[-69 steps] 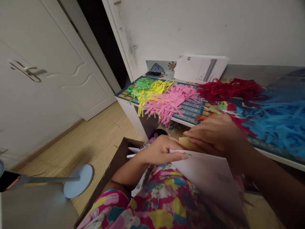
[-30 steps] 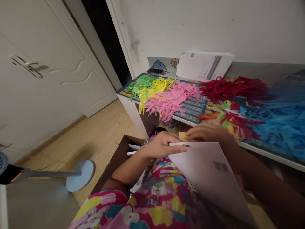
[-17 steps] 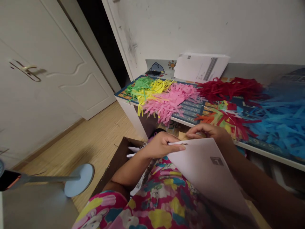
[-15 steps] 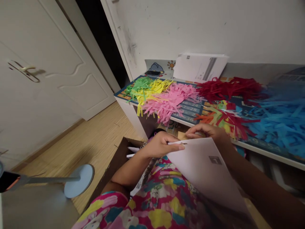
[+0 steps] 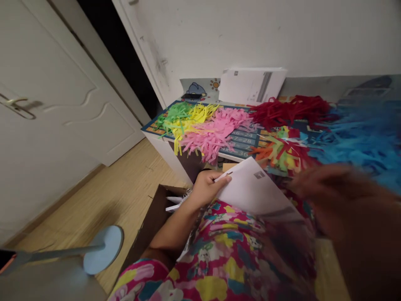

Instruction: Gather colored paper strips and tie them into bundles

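Note:
My left hand [image 5: 206,188] is closed on the top corner of a white sheet of paper [image 5: 253,192] held over my lap. My right hand [image 5: 326,188] is off the sheet, to its right and below the table's front edge; it is smeared by motion, so its fingers do not show. A corner of tan card [image 5: 228,166] peeks out behind the sheet. On the low table [image 5: 163,144] lie heaps of cut paper strips: green [image 5: 173,115], yellow [image 5: 197,115], pink [image 5: 216,131], red [image 5: 288,110], blue [image 5: 360,133], and a mixed bunch [image 5: 278,150].
A brown cardboard box [image 5: 147,230] with papers in it stands on the wooden floor at my left. White papers [image 5: 250,85] lean on the wall behind the table, next to a phone [image 5: 189,96]. A round stand base [image 5: 100,251] is at lower left, a white door [image 5: 56,104] beyond.
My right hand has let go of the sheet's top edge and swung right and down. The left hand has lifted the sheet's corner towards the table. The view has shifted a little.

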